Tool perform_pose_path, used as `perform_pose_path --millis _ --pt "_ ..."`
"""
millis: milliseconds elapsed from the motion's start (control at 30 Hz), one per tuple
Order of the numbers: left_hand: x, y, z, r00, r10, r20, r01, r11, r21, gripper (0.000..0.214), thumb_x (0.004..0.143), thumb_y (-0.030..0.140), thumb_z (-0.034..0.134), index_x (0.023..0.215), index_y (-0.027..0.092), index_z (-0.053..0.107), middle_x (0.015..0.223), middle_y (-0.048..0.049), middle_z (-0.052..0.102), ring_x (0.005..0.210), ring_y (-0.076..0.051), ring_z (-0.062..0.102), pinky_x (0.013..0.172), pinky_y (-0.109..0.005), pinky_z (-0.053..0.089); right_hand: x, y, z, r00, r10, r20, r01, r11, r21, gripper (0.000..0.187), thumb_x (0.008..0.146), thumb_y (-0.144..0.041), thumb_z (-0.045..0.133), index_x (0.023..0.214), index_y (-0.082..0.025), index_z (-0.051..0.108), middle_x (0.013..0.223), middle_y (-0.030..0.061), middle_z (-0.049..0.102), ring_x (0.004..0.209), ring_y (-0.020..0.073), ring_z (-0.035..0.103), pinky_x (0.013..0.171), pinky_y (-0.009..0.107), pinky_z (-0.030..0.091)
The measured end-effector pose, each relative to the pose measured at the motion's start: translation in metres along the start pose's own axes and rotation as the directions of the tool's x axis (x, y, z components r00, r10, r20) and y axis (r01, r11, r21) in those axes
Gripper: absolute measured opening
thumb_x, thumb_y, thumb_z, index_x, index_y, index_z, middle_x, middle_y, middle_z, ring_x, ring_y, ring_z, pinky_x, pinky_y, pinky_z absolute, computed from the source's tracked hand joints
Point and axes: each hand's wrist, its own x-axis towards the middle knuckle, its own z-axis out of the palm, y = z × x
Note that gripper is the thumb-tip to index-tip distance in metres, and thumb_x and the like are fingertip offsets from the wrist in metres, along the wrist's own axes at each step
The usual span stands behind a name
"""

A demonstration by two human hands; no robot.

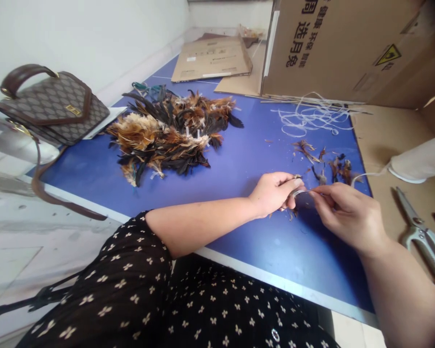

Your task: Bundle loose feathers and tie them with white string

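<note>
My left hand (274, 194) is closed round what looks like a small feather bundle, mostly hidden by the fingers. A white string (301, 191) loops at its fingertips and stretches tight across to my right hand (351, 215), which pinches it between thumb and forefinger. Just beyond the hands lie loose brown and dark feathers (340, 169). Farther left on the blue table (244, 154) is a large heap of feather bundles (174, 133), orange-brown, black and cream, some with white bindings showing.
Right of my right hand stand a large white spool (422, 157) and metal scissors (422, 232) on cardboard. Tangled white string (308, 116) lies at the back, before a big cardboard box (340, 53). A patterned handbag (58, 106) and a bottle (18, 142) are at left.
</note>
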Motion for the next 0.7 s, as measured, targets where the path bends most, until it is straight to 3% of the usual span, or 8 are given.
perform_pose_path --millis 167,233,300,400,533,633,700 --pt "0.000 -0.006 -0.003 0.990 0.098 -0.103 -0.077 0.979 0.186 0.027 0.112 0.041 0.069 0.104 0.017 0.078 0.053 0.0069 0.061 0.045 -0.007 0.050 0.053 -0.022 0.041 -0.003 0.008 -0.002 0.991 -0.118 0.056 0.129 0.952 -0.276 0.016 0.111 -0.026 0.072 0.101 -0.021 0.082 0.087 0.0032 0.082 0.068 0.0145 0.069 0.060 0.031 0.042" --pt "-0.002 -0.005 -0.003 0.982 0.159 -0.107 -0.132 0.966 0.224 0.029 0.112 0.043 0.070 0.107 0.017 0.079 0.054 0.0073 0.061 0.049 -0.008 0.054 0.057 -0.021 0.045 -0.004 0.009 -0.001 0.992 -0.116 0.051 0.126 0.947 -0.294 0.016 0.111 -0.026 0.072 0.099 -0.021 0.082 0.084 0.0028 0.081 0.066 0.0140 0.067 0.060 0.031 0.040" --pt "-0.006 -0.003 -0.002 0.982 0.171 -0.081 -0.151 0.967 0.207 0.028 0.113 0.042 0.069 0.114 0.016 0.079 0.055 0.0080 0.061 0.048 -0.008 0.054 0.056 -0.021 0.046 -0.006 0.008 0.000 0.995 -0.090 0.049 0.099 0.967 -0.236 0.013 0.111 -0.027 0.073 0.102 -0.022 0.081 0.082 0.0022 0.078 0.067 0.0141 0.067 0.061 0.030 0.042" --pt "-0.009 0.000 0.002 0.995 0.096 -0.021 -0.091 0.984 0.155 0.025 0.115 0.039 0.067 0.119 0.016 0.076 0.055 0.0086 0.061 0.043 -0.008 0.051 0.051 -0.022 0.045 -0.006 0.006 0.003 0.996 -0.070 0.048 0.075 0.990 -0.123 0.010 0.111 -0.028 0.074 0.106 -0.023 0.081 0.079 0.0007 0.074 0.066 0.0132 0.065 0.063 0.028 0.044" --pt "-0.007 -0.002 0.004 0.999 0.011 0.046 -0.015 0.995 0.096 0.022 0.117 0.035 0.063 0.104 0.018 0.068 0.060 0.0070 0.064 0.047 -0.007 0.057 0.054 -0.022 0.049 -0.006 0.004 0.003 0.995 -0.088 0.043 0.090 0.994 -0.059 0.005 0.109 -0.024 0.078 0.108 -0.021 0.081 0.082 0.0006 0.075 0.066 0.0117 0.065 0.062 0.027 0.046" --pt "-0.003 -0.006 0.002 0.996 0.026 0.084 -0.033 0.996 0.084 0.030 0.115 0.035 0.068 0.090 0.019 0.062 0.060 0.0073 0.060 0.047 -0.006 0.052 0.053 -0.022 0.044 -0.005 0.001 0.002 0.997 -0.075 0.015 0.075 0.997 -0.006 0.002 0.106 -0.021 0.082 0.108 -0.021 0.081 0.082 0.0002 0.075 0.066 0.0111 0.065 0.062 0.027 0.047" --pt "-0.003 -0.006 0.001 0.994 0.018 0.111 -0.027 0.996 0.084 0.033 0.114 0.035 0.070 0.086 0.019 0.062 0.057 0.0081 0.057 0.047 -0.005 0.048 0.053 -0.022 0.040 -0.004 -0.002 0.000 1.000 -0.016 -0.011 0.016 0.997 0.071 0.010 0.104 -0.022 0.085 0.114 -0.022 0.083 0.080 -0.0005 0.075 0.063 0.0108 0.064 0.061 0.027 0.050"
